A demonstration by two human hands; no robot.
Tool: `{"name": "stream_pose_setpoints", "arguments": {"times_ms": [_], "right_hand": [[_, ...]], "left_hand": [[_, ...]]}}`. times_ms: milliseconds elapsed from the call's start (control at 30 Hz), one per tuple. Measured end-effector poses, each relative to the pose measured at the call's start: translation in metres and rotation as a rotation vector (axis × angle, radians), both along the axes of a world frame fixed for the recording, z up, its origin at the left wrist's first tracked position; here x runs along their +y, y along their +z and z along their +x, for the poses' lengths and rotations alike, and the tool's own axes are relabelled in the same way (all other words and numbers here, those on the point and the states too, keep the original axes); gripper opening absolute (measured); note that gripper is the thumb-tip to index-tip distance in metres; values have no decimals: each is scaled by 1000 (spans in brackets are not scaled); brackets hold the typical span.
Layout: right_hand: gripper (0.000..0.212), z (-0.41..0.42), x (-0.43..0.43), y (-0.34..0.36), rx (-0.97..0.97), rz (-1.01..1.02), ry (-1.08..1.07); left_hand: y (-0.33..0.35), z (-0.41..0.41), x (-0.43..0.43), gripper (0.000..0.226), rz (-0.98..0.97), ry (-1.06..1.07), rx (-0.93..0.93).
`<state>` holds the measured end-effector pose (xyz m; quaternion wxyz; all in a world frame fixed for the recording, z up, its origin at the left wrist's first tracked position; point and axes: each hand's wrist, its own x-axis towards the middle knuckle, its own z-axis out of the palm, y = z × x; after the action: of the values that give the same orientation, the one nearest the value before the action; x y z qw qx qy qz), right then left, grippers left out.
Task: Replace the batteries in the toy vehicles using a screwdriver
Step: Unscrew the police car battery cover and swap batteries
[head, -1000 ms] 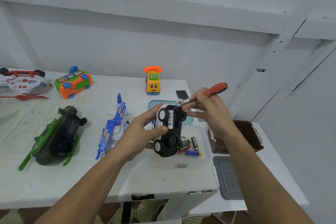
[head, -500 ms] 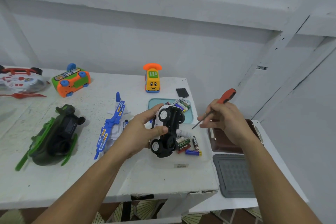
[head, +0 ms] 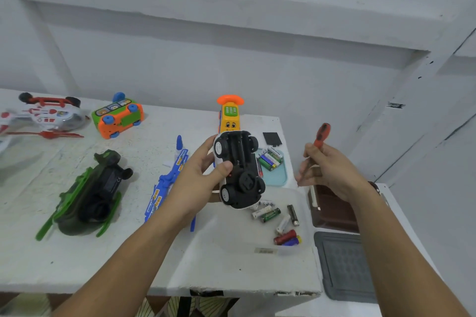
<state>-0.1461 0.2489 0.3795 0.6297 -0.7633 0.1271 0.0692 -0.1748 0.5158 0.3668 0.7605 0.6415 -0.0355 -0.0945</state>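
Six toy vehicles in all. One, a white-and-black car [head: 239,170], sits belly-up in the left hand [head: 201,180]. Five lie outside that grip:
- a yellow phone car [head: 230,116] just beyond it
- a blue plane [head: 167,183] just to its left
- a green-and-black helicopter [head: 92,193] farther left
- an orange-and-green bus [head: 118,117] also farther left
- a red-and-white helicopter [head: 43,116] farthest left

There is one screwdriver [head: 320,136], held in the right hand [head: 327,167], so two hands and two grips. One black cover [head: 272,138] lies between and beyond them.

Between the grips is one teal tray [head: 279,180] with four or five packed batteries [head: 270,159], too tight to count surely. Below the car is one clear tub [head: 239,234] with about seven loose batteries [head: 270,215]. Under the right grip are one brown box [head: 332,211] and one grey mat [head: 345,265].
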Motion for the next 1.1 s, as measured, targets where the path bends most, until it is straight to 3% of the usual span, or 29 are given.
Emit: {"name": "stream_pose_setpoints", "arguments": {"times_ms": [233, 400, 533, 800, 1100], "right_hand": [[23, 70, 10, -6, -36, -525, 182], [24, 116, 20, -21, -4, -748, 248], [16, 143, 32, -32, -30, -778, 227], [53, 194, 63, -63, -14, -806, 160], [49, 206, 84, -83, -21, -873, 43]], "left_hand": [[10, 21, 8, 39, -42, 130, 35], [19, 37, 17, 39, -74, 191, 41], [26, 49, 24, 39, -100, 213, 44], [35, 81, 45, 41, -130, 200, 46], [30, 114, 72, 47, -117, 119, 99]]}}
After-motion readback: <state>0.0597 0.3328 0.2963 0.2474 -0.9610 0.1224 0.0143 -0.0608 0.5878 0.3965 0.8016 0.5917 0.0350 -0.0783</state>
